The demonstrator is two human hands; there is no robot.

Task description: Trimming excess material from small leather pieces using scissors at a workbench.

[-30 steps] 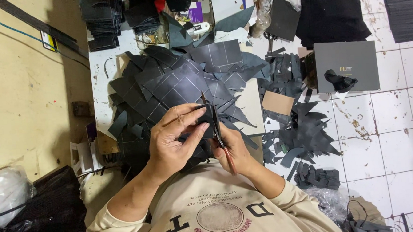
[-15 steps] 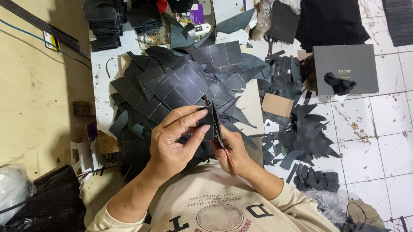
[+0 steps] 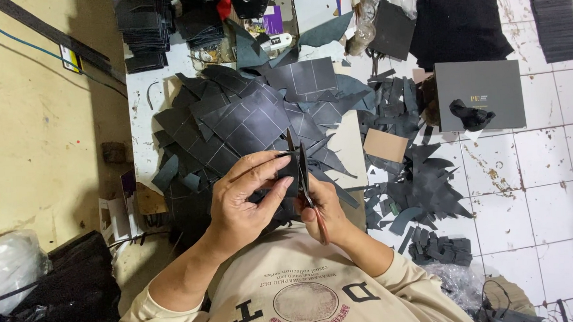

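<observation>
I see the scissors (image 3: pixel 304 180) standing nearly upright in the head view, their long axis running from the reddish handles near the chest up to the blade tips, which point away from the body toward the heap. One pair only. The blades stand just right of a small dark leather piece (image 3: pixel 286 174), also single, held just above the chest in front of the table edge. My left hand (image 3: pixel 246 199) pinches that piece, thumb below and fingers (image 3: pixel 270 165) spread across its top. My right hand (image 3: pixel 325 208) is wrapped closed around the scissor handles; whether the blades are parted I cannot tell.

Beyond the hands lies a heap of dark cut sheets (image 3: pixel 251 117), too many and too overlapped to count, on a pale worktable (image 3: pixel 142 116). One tan cardboard rectangle (image 3: pixel 385 145) sits at the table's right edge. To the right, one grey flat box (image 3: pixel 479 92) rests on a white tiled floor (image 3: pixel 548 167), with dark offcuts (image 3: pixel 425 180) scattered between. Left of the table is a yellowish floor (image 3: pixel 36 128).
</observation>
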